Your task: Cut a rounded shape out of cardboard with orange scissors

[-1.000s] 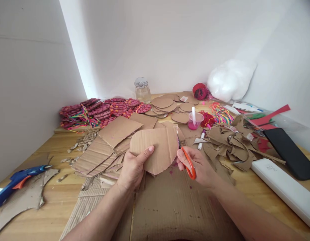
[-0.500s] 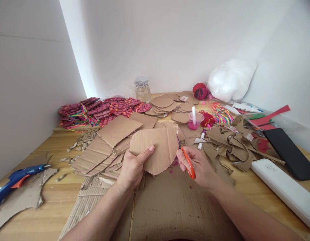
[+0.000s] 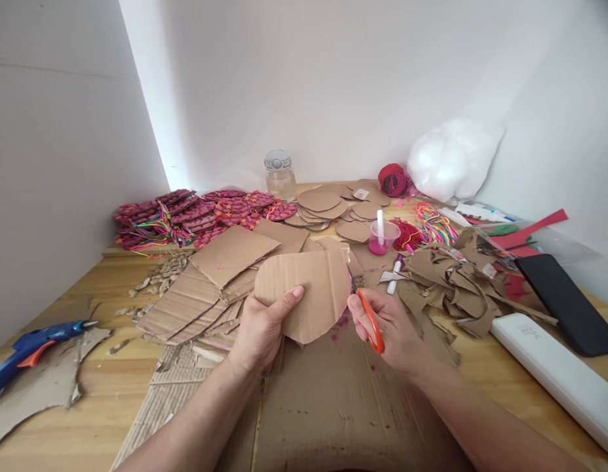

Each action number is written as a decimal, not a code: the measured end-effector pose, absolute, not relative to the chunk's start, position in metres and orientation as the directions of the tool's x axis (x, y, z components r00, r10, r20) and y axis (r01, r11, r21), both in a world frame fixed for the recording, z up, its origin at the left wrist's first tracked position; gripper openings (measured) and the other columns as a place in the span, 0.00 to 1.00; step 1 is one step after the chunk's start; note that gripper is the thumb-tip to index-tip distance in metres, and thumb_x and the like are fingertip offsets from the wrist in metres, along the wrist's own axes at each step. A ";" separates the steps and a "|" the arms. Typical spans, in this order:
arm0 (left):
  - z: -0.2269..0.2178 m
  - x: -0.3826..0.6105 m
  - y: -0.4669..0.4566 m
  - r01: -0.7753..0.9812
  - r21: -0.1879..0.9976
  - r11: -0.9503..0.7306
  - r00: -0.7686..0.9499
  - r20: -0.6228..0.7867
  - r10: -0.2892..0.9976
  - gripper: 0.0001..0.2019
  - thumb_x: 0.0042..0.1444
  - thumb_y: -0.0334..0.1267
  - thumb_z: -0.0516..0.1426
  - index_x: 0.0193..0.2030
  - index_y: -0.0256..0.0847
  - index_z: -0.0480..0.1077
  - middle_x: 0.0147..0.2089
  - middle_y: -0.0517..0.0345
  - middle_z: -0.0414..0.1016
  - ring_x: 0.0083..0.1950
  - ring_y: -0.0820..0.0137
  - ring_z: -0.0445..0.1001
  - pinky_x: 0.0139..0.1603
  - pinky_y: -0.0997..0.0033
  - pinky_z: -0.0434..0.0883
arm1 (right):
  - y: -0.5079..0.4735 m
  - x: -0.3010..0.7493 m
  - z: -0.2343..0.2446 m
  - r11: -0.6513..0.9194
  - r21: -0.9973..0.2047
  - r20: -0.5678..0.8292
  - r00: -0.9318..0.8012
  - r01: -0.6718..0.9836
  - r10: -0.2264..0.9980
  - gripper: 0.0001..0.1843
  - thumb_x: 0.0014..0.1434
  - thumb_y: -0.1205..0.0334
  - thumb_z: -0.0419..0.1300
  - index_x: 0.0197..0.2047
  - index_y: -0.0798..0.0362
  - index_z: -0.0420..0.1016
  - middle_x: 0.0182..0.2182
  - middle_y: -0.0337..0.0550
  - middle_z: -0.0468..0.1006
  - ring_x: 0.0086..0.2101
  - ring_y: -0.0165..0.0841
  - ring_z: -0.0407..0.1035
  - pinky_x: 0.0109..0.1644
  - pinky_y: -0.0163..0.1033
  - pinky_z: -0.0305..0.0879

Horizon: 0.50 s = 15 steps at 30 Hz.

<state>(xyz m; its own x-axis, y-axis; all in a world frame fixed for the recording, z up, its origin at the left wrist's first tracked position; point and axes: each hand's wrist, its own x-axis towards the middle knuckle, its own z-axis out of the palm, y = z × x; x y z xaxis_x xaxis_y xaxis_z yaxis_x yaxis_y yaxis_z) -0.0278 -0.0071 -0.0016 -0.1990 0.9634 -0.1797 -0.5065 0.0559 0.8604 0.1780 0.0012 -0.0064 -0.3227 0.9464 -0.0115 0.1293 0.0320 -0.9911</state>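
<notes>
My left hand (image 3: pixel 265 324) grips a rounded piece of cardboard (image 3: pixel 308 288), thumb on top and the other fingers hidden underneath. Orange-handled scissors (image 3: pixel 371 321) are in my right hand (image 3: pixel 390 324), their dark blades at the right edge of that piece and mostly hidden behind it. A narrow strip with a bit of white at its top stands along this edge. Below the hands lies a large cardboard sheet (image 3: pixel 353 413) with pink spots. Left of the held piece is a pile of cardboard pieces (image 3: pixel 186 305), some marked with purplish lines.
A blue glue gun (image 3: pixel 33 351) rests at left. Behind are patterned pink bundles (image 3: pixel 206 213), a jar (image 3: pixel 280 177), cardboard discs (image 3: pixel 323 200) and a pink paint cup (image 3: pixel 384 237). Cardboard scraps (image 3: pixel 451 282), a phone (image 3: pixel 569 305) and a white case (image 3: pixel 554 373) lie at right.
Almost nothing differs. The hands, the cardboard piece and the scissors keep nearly the same place, with only a very slight shift of the view.
</notes>
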 end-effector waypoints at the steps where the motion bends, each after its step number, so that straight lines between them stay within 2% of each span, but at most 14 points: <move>1: -0.002 -0.028 -0.007 -0.504 0.862 0.057 -0.199 -0.180 0.963 0.35 0.41 0.38 0.75 0.57 0.34 0.75 0.46 0.46 0.83 0.44 0.58 0.82 0.50 0.57 0.79 | 0.001 0.178 -0.007 0.036 -0.991 -0.007 -0.322 0.128 0.947 0.30 0.66 0.35 0.55 0.24 0.50 0.57 0.18 0.31 0.58 0.20 0.26 0.51 0.24 0.34 0.46; 8: 0.002 -0.028 -0.007 -0.489 0.870 0.055 -0.199 -0.173 0.965 0.32 0.42 0.38 0.75 0.56 0.34 0.75 0.46 0.46 0.83 0.43 0.59 0.82 0.46 0.60 0.80 | 0.002 0.180 -0.012 0.058 -0.990 0.012 -0.321 0.132 0.947 0.29 0.67 0.37 0.56 0.24 0.49 0.56 0.18 0.31 0.57 0.19 0.26 0.50 0.23 0.35 0.45; 15: 0.008 -0.028 -0.007 -0.477 0.875 0.079 -0.225 -0.208 0.952 0.31 0.37 0.40 0.76 0.49 0.30 0.77 0.42 0.45 0.84 0.42 0.56 0.83 0.44 0.60 0.80 | 0.001 0.183 -0.014 0.100 -0.982 0.045 -0.315 0.158 0.948 0.28 0.68 0.39 0.55 0.24 0.49 0.57 0.18 0.32 0.58 0.20 0.27 0.51 0.24 0.36 0.46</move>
